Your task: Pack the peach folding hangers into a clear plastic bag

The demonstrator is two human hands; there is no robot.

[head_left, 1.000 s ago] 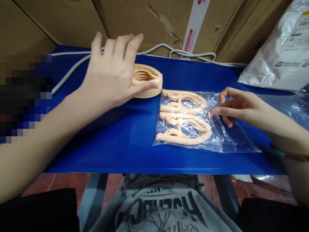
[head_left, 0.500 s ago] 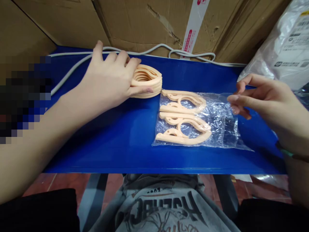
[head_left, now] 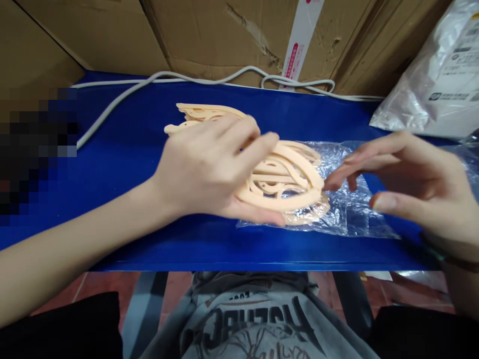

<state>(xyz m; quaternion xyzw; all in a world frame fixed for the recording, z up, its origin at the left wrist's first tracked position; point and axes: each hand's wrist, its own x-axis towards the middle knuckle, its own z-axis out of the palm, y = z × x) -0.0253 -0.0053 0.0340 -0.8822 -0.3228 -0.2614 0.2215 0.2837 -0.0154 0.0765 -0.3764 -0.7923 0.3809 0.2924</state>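
My left hand (head_left: pixel 217 172) grips a peach folding hanger (head_left: pixel 303 199) by its near part, thumb below and fingers over the top. That hanger lies over a clear plastic bag (head_left: pixel 348 219), which has folded hangers of the same colour inside, now partly covered. Behind my left hand, more peach folding hangers (head_left: pixel 209 110) lie on the blue table, partly hidden by the hand. My right hand (head_left: pixel 419 184) hovers over the bag's right end, thumb and fingers apart. Its fingertips are close to the held hanger's rounded tip; whether they touch it I cannot tell.
A white cable (head_left: pixel 149 82) runs along the back of the blue table (head_left: pixel 123 159). Cardboard boxes (head_left: pixel 209 40) stand behind it. At the back right is a white plastic package (head_left: pixel 430 85) with printed labels. The table's front edge faces my lap.
My left hand has taken a folding hanger from the stack and carried it right and nearer, over the bag. My right hand has shifted slightly, its thumb and fingers spreading wider.
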